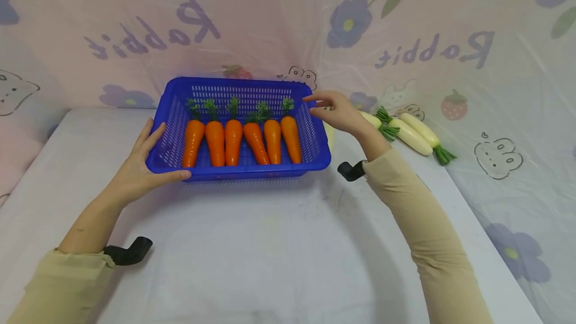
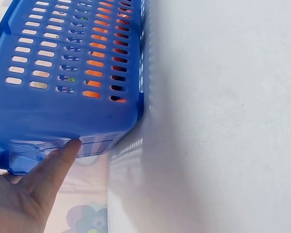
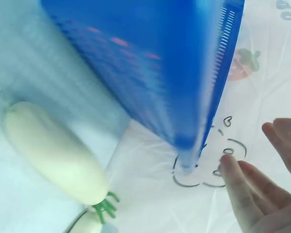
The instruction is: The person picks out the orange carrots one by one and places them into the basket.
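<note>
A blue plastic basket (image 1: 252, 170) with slotted walls sits on the white table. Several orange carrots (image 1: 233, 141) with green tops lie side by side inside it. My left hand (image 1: 137, 174) spans the basket's front left corner, its thumb along the front and its fairly straight fingers against the left end. In the left wrist view, a fingertip meets the basket's end wall (image 2: 63, 114). Near the back right corner is my right hand (image 1: 337, 111), with loosely bent fingers. The right wrist view shows these fingers (image 3: 240, 199) apart from the basket, holding nothing.
White radishes (image 1: 410, 136) with green stems lie at the table's right side, partly behind my right forearm. A printed curtain (image 1: 279, 24) hangs close behind the basket and along the sides. Black wrist mounts (image 1: 130, 251) stick out from both sleeves.
</note>
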`<state>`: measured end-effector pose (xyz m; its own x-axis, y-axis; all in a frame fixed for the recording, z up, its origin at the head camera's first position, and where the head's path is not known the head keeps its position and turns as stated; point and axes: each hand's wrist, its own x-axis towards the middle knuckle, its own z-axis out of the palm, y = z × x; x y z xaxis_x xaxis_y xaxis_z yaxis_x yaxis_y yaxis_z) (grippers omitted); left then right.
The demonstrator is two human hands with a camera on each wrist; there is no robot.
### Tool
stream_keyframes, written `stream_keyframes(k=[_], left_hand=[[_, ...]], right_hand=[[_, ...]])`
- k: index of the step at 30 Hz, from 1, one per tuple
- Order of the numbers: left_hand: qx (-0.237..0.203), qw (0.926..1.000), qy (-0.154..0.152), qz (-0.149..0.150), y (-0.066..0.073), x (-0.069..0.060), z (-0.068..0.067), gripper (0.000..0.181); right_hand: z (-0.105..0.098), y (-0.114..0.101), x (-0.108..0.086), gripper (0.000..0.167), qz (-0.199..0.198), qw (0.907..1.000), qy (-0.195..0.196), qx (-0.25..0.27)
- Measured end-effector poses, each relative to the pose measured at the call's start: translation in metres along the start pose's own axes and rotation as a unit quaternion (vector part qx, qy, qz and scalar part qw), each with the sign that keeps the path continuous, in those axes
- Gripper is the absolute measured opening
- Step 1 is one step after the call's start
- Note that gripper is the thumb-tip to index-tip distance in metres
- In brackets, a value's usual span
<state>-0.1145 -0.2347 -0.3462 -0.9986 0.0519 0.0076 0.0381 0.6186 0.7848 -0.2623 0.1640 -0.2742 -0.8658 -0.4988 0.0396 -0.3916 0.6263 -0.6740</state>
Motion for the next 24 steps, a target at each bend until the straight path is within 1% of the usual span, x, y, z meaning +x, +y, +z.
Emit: stream_keyframes(k=[3, 8, 13, 15, 19, 22, 24], left_hand=[[-0.001, 1.0000, -0.002, 0.001, -0.002, 0.002, 0.000, 0.110], [-0.002, 1.0000, -0.002, 0.003, -0.004, 0.003, -0.001, 0.111], [-0.003, 0.9999, 0.002, 0.016, -0.007, 0.004, -0.001, 0.113], [0.001, 0.9998, 0.008, 0.021, -0.007, 0.004, -0.001, 0.116], [0.022, 0.9991, 0.030, 0.021, -0.008, 0.002, -0.002, 0.119], [0.023, 0.9986, 0.042, 0.022, -0.010, 0.000, -0.004, 0.115], [0.018, 0.9982, 0.050, 0.027, -0.013, -0.002, -0.006, 0.107]], right_hand=[[-0.001, 0.008, -0.005, 0.037, -0.009, 0.9999, 0.010, 0.007], [-0.001, 0.021, -0.015, 0.036, -0.012, 0.9993, 0.034, 0.001], [0.002, 0.033, -0.026, 0.037, -0.018, 0.9981, 0.059, 0.005], [0.004, 0.038, -0.029, 0.037, -0.021, 0.9970, 0.074, 0.009], [0.010, 0.048, -0.037, 0.036, -0.024, 0.9929, 0.116, 0.009], [0.012, 0.055, -0.040, 0.036, -0.039, 0.9886, 0.145, 0.013], [0.014, 0.059, -0.043, 0.035, -0.053, 0.9854, 0.161, 0.014]])
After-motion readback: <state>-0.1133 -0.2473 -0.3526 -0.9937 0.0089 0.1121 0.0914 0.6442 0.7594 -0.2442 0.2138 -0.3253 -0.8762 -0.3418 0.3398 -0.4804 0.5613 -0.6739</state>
